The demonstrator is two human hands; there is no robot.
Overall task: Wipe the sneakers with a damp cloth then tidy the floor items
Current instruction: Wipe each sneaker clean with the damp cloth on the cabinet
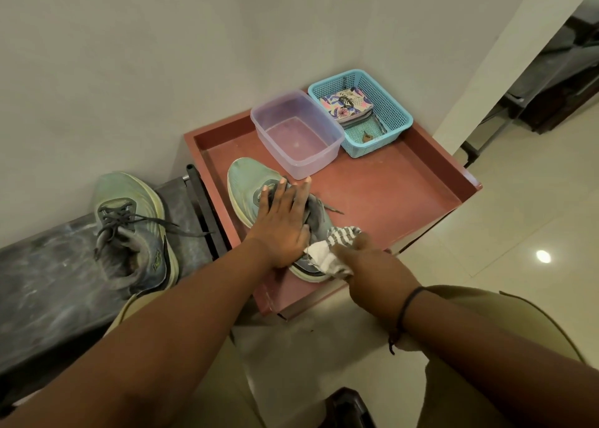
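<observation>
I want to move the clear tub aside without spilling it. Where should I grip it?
Grip the clear tub by its two long rims, coming straight down from above with both hands. It stands upright and open-topped, and the blue basket crowds its far right side.

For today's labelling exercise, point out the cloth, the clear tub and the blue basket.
cloth [327,255], head view, white bunched part.
clear tub [337,138], head view, right rim.
blue basket [397,111], head view, right wall.

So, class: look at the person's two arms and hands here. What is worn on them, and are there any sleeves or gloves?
Both forearms are bare, with no sleeves in view and no gloves. The right hand has a thin dark cord bracelet round its wrist, with a knotted end hanging below. The left hand and its wrist show no bracelet, watch or ring.
</observation>
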